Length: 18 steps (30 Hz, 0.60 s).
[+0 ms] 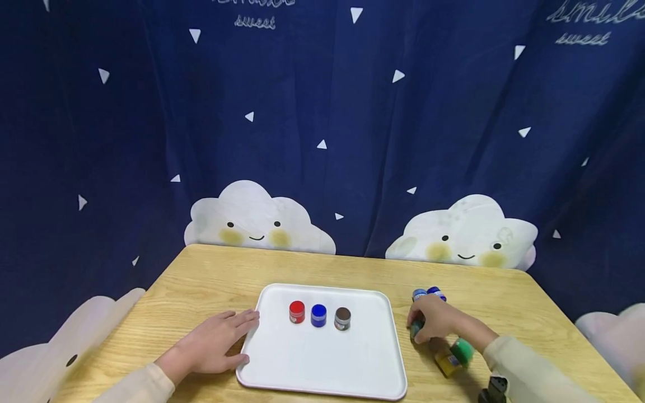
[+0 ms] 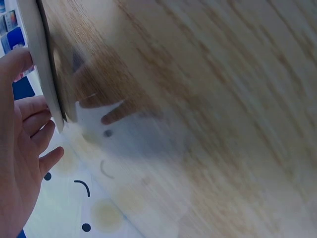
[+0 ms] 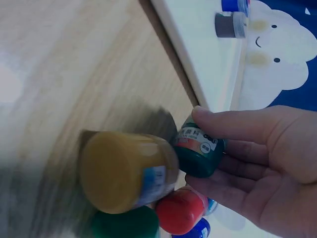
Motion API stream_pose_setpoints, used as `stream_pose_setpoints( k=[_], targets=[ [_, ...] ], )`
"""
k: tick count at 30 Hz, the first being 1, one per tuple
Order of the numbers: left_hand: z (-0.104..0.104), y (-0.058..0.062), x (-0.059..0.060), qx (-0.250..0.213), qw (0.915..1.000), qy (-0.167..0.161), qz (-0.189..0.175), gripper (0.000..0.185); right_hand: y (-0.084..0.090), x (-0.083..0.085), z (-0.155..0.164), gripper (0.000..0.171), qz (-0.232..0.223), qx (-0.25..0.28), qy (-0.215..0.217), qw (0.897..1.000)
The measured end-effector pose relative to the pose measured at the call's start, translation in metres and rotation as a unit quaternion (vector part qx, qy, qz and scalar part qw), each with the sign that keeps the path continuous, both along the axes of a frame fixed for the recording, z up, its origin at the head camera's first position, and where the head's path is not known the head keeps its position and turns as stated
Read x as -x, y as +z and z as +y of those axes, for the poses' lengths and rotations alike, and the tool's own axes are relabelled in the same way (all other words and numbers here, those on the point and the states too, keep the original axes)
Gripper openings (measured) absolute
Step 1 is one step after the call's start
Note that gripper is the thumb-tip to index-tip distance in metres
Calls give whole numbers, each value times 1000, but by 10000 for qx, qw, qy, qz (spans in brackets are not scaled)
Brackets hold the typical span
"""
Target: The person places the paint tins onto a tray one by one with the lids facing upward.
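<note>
A white tray (image 1: 322,364) lies on the wooden table (image 1: 211,280) with a red jar (image 1: 297,312), a blue jar (image 1: 318,315) and a brown jar (image 1: 342,318) in a row. My left hand (image 1: 214,346) lies flat on the table, fingers straight, touching the tray's left edge (image 2: 47,74). To the right of the tray, my right hand (image 1: 433,319) pinches a dark green jar (image 3: 199,151) between thumb and fingers. Beside it stand a yellow jar (image 3: 126,171), a red jar (image 3: 181,212) and another green jar (image 3: 126,224).
Two blue-lidded jars (image 1: 428,293) stand just beyond my right hand, and a green-lidded jar (image 1: 461,351) with a yellow one (image 1: 447,362) sit near my wrist. A dark blue curtain with white clouds (image 1: 257,221) hangs behind the table.
</note>
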<state>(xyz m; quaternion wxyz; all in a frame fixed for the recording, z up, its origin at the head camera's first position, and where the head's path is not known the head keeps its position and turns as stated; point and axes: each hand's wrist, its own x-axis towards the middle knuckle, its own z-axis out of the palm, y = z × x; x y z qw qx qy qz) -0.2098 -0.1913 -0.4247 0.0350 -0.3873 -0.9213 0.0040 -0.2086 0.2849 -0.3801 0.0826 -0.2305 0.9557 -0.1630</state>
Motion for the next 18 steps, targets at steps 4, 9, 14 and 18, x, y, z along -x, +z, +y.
stream_pose_setpoints(
  k=[4, 9, 14, 18],
  targets=[
    [1, 2, 0, 12, 10000, -29, -2, 67, 5, 6, -4, 25, -107, 171, 196, 9996],
    [2, 1, -1, -19, 10000, -2, 64, 66, 9, 14, -13, 25, -199, 429, 618, 9970],
    [1, 1, 1, 12, 10000, -4, 98, 65, 12, 21, -25, 27, -510, 683, 696, 9939],
    [1, 0, 1, 38, 9999, -28, 90, 66, 13, 25, -33, 29, -578, 853, 744, 9919]
  ],
)
